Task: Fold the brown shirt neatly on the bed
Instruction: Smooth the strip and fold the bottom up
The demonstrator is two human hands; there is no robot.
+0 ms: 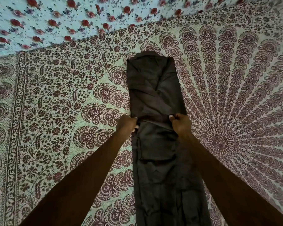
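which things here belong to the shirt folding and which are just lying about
In the job: brown shirt, left hand and right hand gripping its sides, bed with mandala-print cover under it.
Just there: rose-print sheet beyond the cover.

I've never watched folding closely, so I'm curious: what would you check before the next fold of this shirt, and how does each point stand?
1. Left hand grips the brown shirt's left edge: ok.
2. Right hand grips its right edge: ok.
3. Hands level with each other: ok.
4. Shirt narrowed to a long strip: ok.
5. Cloth smooth: not ok, creases beyond the hands.
6. Near end straight: cannot tell, it runs out of frame.
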